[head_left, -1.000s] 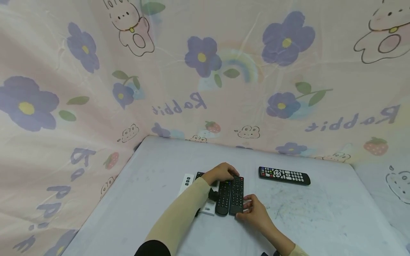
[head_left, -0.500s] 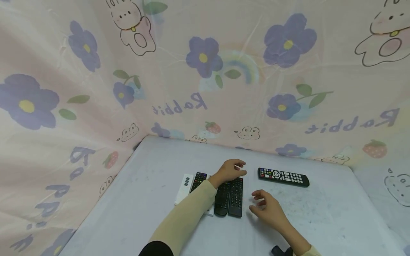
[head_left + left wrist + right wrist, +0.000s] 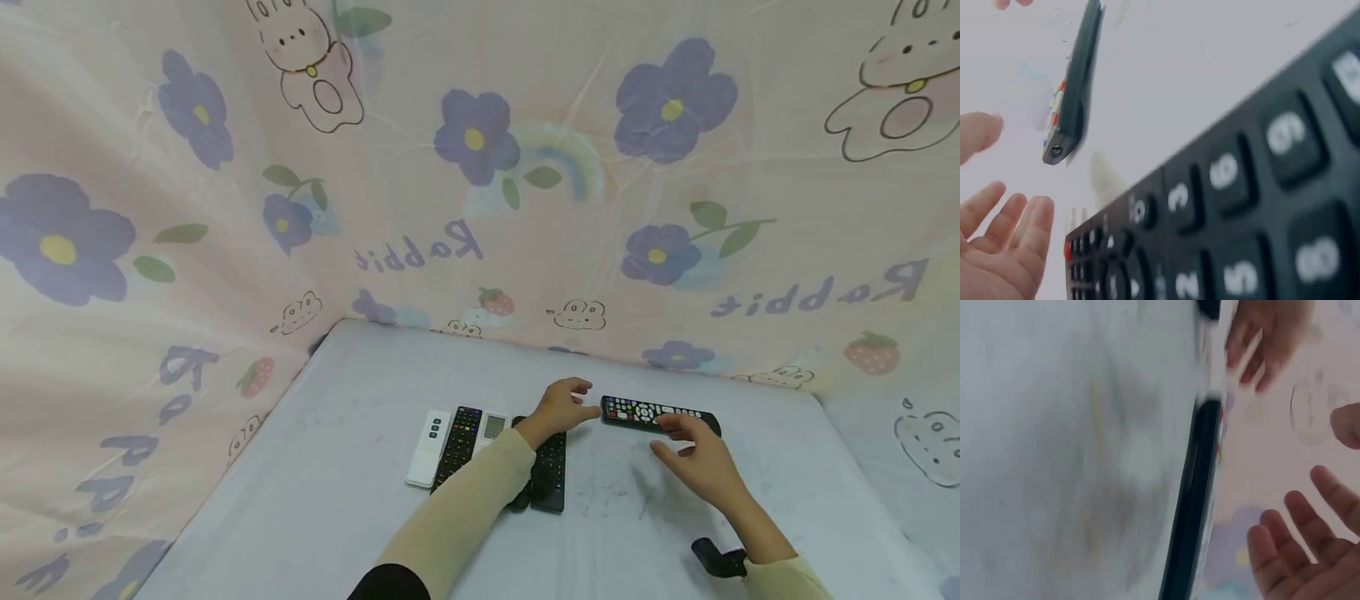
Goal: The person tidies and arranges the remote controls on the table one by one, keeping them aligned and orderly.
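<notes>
A black remote control (image 3: 637, 414) with white and coloured buttons lies crosswise on the table, apart from the others. Just off its left end is my left hand (image 3: 558, 408), fingers extended and holding nothing. My right hand (image 3: 701, 462) hovers at its near right side, thumb and fingers spread, partly covering it. In the left wrist view the same remote (image 3: 1072, 94) lies beyond my fingers. From the right wrist it shows edge-on as a dark bar (image 3: 1194, 506). Under my left forearm, a black remote (image 3: 551, 475) ends a side-by-side row.
That row also has a white remote (image 3: 429, 450), a black remote with coloured buttons (image 3: 459, 437) and a white remote with a small screen (image 3: 493, 427). Another black one is mostly hidden by the sleeve. A printed curtain (image 3: 525, 267) hangs behind the white table (image 3: 390, 375).
Both hands have left the row of remotes and moved right toward the lone black remote. My right hand let go of the row's end remote and travelled farther.
</notes>
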{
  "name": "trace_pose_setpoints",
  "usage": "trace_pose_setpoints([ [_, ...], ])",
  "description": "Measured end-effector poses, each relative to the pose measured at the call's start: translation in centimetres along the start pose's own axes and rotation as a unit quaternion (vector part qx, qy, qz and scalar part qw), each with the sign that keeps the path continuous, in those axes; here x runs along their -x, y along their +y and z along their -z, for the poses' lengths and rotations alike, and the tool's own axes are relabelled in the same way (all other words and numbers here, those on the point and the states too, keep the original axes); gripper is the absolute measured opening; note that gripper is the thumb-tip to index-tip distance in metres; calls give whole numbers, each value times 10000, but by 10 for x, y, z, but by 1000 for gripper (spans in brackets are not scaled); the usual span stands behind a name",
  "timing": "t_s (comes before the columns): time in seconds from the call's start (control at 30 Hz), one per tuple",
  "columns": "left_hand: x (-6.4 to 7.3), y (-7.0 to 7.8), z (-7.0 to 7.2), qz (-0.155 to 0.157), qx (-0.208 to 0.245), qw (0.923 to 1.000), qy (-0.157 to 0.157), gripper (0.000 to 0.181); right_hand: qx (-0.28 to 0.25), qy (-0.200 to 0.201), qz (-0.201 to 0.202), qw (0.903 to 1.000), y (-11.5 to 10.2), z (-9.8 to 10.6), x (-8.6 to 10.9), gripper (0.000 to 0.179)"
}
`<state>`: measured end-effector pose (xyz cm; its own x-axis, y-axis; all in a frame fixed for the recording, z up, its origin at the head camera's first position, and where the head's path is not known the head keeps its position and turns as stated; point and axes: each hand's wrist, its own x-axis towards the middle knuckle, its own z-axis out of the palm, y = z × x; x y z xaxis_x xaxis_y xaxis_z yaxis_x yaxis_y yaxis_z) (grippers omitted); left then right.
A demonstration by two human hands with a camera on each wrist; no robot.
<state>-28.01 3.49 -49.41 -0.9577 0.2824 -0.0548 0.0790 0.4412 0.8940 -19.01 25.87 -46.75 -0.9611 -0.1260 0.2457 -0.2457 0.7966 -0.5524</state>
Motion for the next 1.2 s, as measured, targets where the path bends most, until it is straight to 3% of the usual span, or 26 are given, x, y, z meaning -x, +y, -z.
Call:
trace_pose_setpoints([
  [0.2,-9,4,-15,456,-53,9987,208,47,259,214,-215,9992,40,23,-14,40],
  [0.43,-17,9,-30,662,-350,9970,190,50,428,-286,-538,9972,74,38,-25,52],
  [0.63,-19,8,-38,578,-336,9973,294,47,477,-649,-928,9924,91,42,-27,59],
  [0.83,-16,5,-43,498,-133,9982,310,45,450,-902,-1167,9880,103,39,-30,67],
  [1.07,-16,3,-48,967,553,9929,424,44,239,-1107,-1474,9826,110,38,-31,72],
  [1.2,-17,2,-49,1023,682,9908,557,44,89,-1148,-1578,9807,114,36,-32,71],
])
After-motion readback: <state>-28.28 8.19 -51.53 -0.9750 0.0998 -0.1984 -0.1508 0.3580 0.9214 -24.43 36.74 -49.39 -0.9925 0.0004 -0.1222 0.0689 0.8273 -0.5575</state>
